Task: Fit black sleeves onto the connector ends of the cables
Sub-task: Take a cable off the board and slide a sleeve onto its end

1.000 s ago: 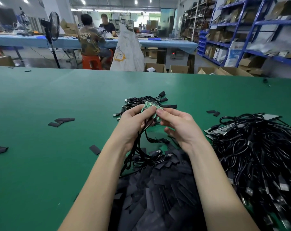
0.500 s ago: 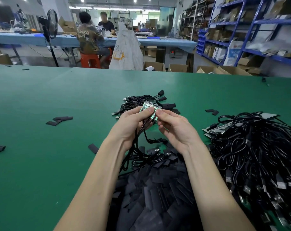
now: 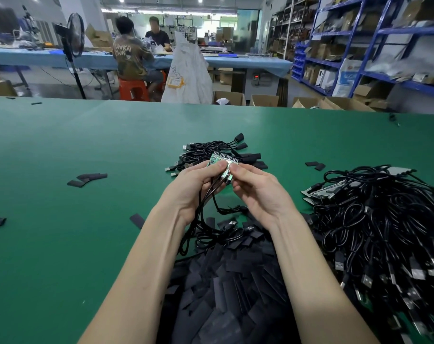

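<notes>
Above the green table (image 3: 87, 194), my left hand (image 3: 193, 184) and my right hand (image 3: 255, 192) both pinch a small green circuit board (image 3: 222, 160) at a cable's end. Its black cable (image 3: 206, 202) hangs down between my palms. A heap of flat black sleeves (image 3: 226, 294) lies just in front of me, under my forearms. Behind my hands sits a small pile of cables with sleeves on their ends (image 3: 218, 147). A big tangle of black cables with bare USB plugs (image 3: 384, 232) fills the right side.
Loose black sleeves lie scattered: a few at the left (image 3: 87, 179), one near my left forearm (image 3: 137, 220), two at the right (image 3: 315, 165). Beyond the table's far edge stand cardboard boxes (image 3: 229, 98), a white sack (image 3: 186, 70), blue shelving and two seated people.
My hands have stayed together on the board, shifting only slightly. The board has turned a little between my fingertips.
</notes>
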### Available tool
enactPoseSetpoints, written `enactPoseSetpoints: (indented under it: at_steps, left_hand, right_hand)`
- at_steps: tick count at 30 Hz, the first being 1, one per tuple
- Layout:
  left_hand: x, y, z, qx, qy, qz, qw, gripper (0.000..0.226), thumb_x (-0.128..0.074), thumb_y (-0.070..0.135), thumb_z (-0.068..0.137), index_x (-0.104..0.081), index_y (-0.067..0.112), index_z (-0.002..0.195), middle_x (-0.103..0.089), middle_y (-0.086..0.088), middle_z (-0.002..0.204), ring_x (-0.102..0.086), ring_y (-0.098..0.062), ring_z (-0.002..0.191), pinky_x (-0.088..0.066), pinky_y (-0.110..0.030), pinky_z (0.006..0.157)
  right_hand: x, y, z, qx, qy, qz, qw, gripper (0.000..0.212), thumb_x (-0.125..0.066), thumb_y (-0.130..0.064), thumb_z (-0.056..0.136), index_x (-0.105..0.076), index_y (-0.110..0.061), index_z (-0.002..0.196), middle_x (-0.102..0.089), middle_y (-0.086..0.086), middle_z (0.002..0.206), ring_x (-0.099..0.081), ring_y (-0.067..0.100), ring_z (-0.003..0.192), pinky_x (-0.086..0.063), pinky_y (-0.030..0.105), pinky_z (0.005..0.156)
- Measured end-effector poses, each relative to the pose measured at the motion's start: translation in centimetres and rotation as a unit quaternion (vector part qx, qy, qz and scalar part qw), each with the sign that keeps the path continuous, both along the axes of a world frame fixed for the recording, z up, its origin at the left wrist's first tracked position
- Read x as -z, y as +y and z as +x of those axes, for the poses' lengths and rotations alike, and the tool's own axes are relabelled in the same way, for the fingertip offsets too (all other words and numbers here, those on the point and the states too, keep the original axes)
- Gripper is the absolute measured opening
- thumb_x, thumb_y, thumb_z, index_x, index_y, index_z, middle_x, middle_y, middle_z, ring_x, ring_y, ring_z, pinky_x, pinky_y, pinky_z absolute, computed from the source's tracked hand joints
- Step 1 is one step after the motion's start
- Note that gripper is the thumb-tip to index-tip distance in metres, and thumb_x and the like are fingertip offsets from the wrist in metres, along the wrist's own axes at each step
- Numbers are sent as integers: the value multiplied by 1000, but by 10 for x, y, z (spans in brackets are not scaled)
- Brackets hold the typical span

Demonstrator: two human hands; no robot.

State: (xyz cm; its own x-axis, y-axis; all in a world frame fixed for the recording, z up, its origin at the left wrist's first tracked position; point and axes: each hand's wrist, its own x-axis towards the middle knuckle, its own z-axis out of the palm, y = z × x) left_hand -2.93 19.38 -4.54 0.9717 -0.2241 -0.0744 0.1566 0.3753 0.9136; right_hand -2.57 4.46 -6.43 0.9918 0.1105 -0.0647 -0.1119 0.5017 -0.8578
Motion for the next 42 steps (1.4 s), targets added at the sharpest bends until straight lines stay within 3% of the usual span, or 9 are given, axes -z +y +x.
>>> enactPoseSetpoints:
  at_steps: [13, 18, 21, 28, 33, 36, 38, 40, 42]
  left_hand:
    - [6, 0, 4, -10, 33, -5, 999, 39, -67, 9, 93, -77, 17, 57, -71, 3, 69, -65, -4, 59, -55, -16, 59]
    - [4, -1, 3, -18, 78, -54, 995, 3, -74, 12, 86, -74, 10, 84, -73, -1, 76, -69, -8, 61, -56, -18, 58]
    - [4, 1, 4, -27, 89, -68, 993, 5, -75, 14, 84, -73, 10, 86, -72, -1, 76, -68, -8, 60, -58, -18, 60]
    - [16, 18, 19, -164, 132, -112, 971, 11, -67, 12, 96, -64, 10, 86, -63, -2, 64, -60, -7, 50, -54, -16, 50]
    - [32, 24, 29, -240, 156, -91, 954, 6, -64, 15, 99, -61, 11, 96, -63, -3, 66, -60, -6, 46, -53, -17, 46]
    - [39, 31, 32, -260, 123, 7, 958, 35, -67, 19, 98, -57, 5, 128, -68, -5, 87, -66, -15, 73, -56, -23, 65]
    - [43, 33, 30, -282, 78, 173, 940, 62, -69, 32, 95, -45, 5, 146, -66, -8, 121, -62, -22, 108, -51, -32, 92]
    - [48, 34, 27, -306, 18, 372, 876, 78, -67, 48, 92, -38, 7, 152, -48, -11, 149, -47, -26, 133, -38, -39, 110]
    - [50, 34, 23, -334, -25, 507, 794, 91, -64, 56, 91, -27, 4, 155, -31, -16, 160, -29, -31, 147, -27, -48, 118]
  right_hand:
    - [4, 2, 0, 2, 12, 5, 1000, 28, -85, -15, 63, -78, -7, 89, -69, 0, 74, -59, 7, 62, -53, 16, 61]
    - [2, 2, -1, -15, 6, 32, 999, 20, -85, -15, 66, -81, -10, 86, -70, 2, 78, -61, 7, 61, -53, 17, 59]
    - [-1, 3, -4, -12, -1, 30, 999, 26, -85, -16, 69, -79, -9, 93, -70, 2, 80, -61, 8, 63, -53, 18, 60]
    - [-45, -2, -23, -42, -97, -43, 993, 18, -80, -20, 75, -71, -17, 90, -66, -6, 75, -58, 8, 62, -51, 16, 56]
    - [-73, -13, -39, -63, -149, 4, 987, 9, -79, -17, 77, -72, -20, 83, -60, -6, 72, -55, 6, 54, -47, 14, 49]
    - [-76, -22, -42, -24, -140, 15, 990, 15, -77, -20, 76, -68, -19, 88, -62, -6, 76, -54, 5, 53, -47, 13, 48]
    - [-76, -27, -41, -6, -128, 12, 992, 12, -77, -20, 75, -70, -19, 85, -62, -6, 77, -54, 5, 53, -47, 12, 48]
    - [-74, -31, -40, 2, -118, -14, 993, 15, -77, -20, 75, -70, -19, 88, -62, -6, 77, -55, 5, 54, -48, 12, 48]
    - [-72, -32, -38, 6, -108, -44, 993, 23, -77, -21, 75, -68, -16, 95, -63, -6, 78, -56, 5, 56, -49, 12, 50]
